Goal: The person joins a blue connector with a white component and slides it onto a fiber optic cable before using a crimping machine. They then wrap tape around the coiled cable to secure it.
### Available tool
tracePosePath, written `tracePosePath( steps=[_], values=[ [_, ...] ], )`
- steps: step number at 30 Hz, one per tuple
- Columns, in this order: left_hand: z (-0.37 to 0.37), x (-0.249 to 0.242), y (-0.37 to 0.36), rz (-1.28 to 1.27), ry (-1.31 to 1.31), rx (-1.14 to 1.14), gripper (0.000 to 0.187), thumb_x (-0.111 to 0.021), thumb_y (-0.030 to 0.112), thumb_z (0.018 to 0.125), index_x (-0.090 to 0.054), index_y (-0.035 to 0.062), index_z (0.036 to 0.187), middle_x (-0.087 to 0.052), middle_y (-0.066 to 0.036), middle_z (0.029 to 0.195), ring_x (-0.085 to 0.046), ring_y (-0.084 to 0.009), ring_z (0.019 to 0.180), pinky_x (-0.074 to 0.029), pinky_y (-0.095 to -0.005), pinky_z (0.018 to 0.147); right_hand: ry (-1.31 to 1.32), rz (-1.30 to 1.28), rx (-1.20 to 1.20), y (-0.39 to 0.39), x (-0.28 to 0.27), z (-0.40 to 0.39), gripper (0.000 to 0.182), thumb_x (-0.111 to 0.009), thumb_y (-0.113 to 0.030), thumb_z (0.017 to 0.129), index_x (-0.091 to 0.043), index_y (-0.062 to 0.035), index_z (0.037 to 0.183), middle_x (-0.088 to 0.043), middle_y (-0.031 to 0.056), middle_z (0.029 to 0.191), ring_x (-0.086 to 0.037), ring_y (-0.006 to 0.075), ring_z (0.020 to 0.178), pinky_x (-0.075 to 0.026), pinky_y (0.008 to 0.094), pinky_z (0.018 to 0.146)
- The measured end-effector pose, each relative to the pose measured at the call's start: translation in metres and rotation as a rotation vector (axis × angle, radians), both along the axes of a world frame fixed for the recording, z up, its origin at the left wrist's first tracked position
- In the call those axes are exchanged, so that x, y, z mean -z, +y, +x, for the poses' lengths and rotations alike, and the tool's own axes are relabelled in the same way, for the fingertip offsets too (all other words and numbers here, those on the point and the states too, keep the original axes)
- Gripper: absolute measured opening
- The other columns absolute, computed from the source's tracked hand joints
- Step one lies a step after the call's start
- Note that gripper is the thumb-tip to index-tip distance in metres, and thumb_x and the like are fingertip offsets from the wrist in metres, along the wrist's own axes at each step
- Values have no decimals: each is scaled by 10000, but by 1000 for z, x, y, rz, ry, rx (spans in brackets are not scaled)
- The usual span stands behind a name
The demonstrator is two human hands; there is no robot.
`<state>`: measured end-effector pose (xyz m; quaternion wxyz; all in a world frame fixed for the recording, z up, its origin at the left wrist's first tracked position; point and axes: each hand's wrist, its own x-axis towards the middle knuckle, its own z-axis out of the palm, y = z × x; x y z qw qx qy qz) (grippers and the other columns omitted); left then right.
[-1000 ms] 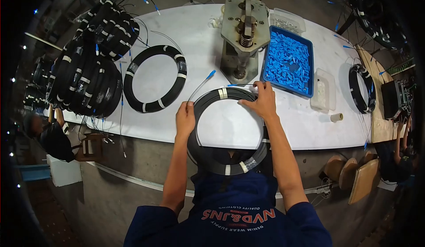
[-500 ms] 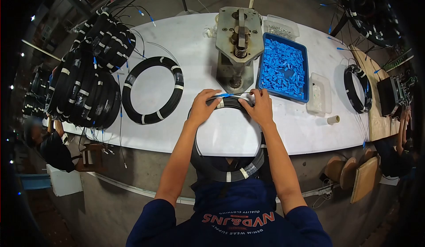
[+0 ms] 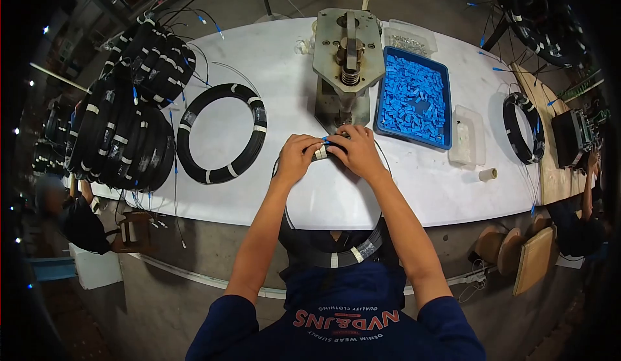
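Note:
A coil of black cable (image 3: pixel 315 257) with white tape bands lies before me, its far part on the white table and its near part hanging over the edge against my shirt. At the coil's far side, a small blue cable connector (image 3: pixel 326 140) shows between my hands. My left hand (image 3: pixel 299 158) is closed, its fingertips pinching the connector from the left. From the right, my right hand (image 3: pixel 357 151) is closed on it too, fingers bent over the coil's top. The fingertips hide most of the connector. Just beyond stands a metal press (image 3: pixel 348 57).
A blue tray (image 3: pixel 381 130) of small blue parts sits right of the press, near a clear plastic box (image 3: pixel 467 138) and a small roll (image 3: pixel 488 175). Another cable coil (image 3: pixel 187 147) lies left, beside stacked coils (image 3: pixel 116 128). Co-workers are at both sides.
My right hand has moved left toward my left hand, and its fingers now close over the blue connector. The connector is more covered than before. My left hand has barely shifted.

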<state>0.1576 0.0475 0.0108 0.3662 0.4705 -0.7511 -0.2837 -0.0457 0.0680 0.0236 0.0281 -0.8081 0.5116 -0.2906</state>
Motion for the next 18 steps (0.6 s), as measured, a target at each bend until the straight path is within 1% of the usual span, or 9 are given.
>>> tracePosePath(
  steps=[2,3,5,8,12,14,15,16,18],
  values=[
    [0,0,1,-8,-16,-1,142,-658,139,897,-748,50,961,-725,-97,944,-627,-277,919,-478,-368,856,-106,63,12,-6,14,3,219,-676,-285,885,-707,-166,1066,-622,37,1012,-564,263,972,-398,396,872],
    [-1,0,0,-13,-28,-8,145,-654,143,900,-744,44,959,-723,-101,940,-628,-280,913,-479,-370,851,-105,57,13,-7,16,2,219,-676,-285,885,-707,-166,1066,-622,37,1012,-564,263,972,-398,396,872],
    [-2,1,-1,-6,-25,-22,153,-646,150,907,-738,39,957,-720,-106,934,-629,-286,909,-481,-372,843,-201,127,17,-5,19,-3,159,-626,-260,918,-692,-156,1018,-622,49,954,-573,260,934,-398,407,843],
    [-5,-2,-1,46,-35,-56,173,-629,167,924,-729,30,957,-713,-117,924,-630,-295,903,-486,-376,829,-183,91,69,-3,20,-7,152,-605,-220,930,-678,-144,1039,-620,60,937,-577,270,919,-409,401,815],
    [-8,0,-6,101,-69,-79,199,-602,191,946,-721,32,956,-704,-121,910,-628,-309,874,-491,-389,796,-180,92,130,1,19,-6,161,-595,-207,934,-666,-141,1062,-609,67,921,-571,273,911,-408,404,816],
    [-12,1,-9,52,-99,-71,197,-601,194,945,-721,38,949,-702,-116,902,-624,-313,853,-489,-397,785,-184,48,166,4,15,-5,159,-608,-229,927,-673,-138,1041,-582,66,885,-558,270,888,-402,405,817],
    [-15,2,-12,1,-125,-63,195,-600,196,944,-721,43,942,-700,-111,894,-620,-317,832,-488,-405,773,-183,48,169,6,13,-6,159,-608,-229,927,-673,-138,1041,-582,66,885,-558,270,888,-402,405,817],
    [-18,3,-14,2,-122,-61,195,-600,196,944,-721,43,942,-700,-111,894,-620,-317,832,-488,-405,773,-177,66,179,9,10,-7,158,-615,-235,923,-676,-136,1030,-566,63,871,-545,268,878,-397,408,821],
    [-23,5,-18,11,-200,-34,209,-582,237,955,-721,80,957,-701,-70,920,-596,-321,887,-465,-429,811,-168,87,193,12,9,-12,157,-622,-241,918,-679,-134,1020,-550,60,856,-533,266,869,-392,411,825]
  ],
)
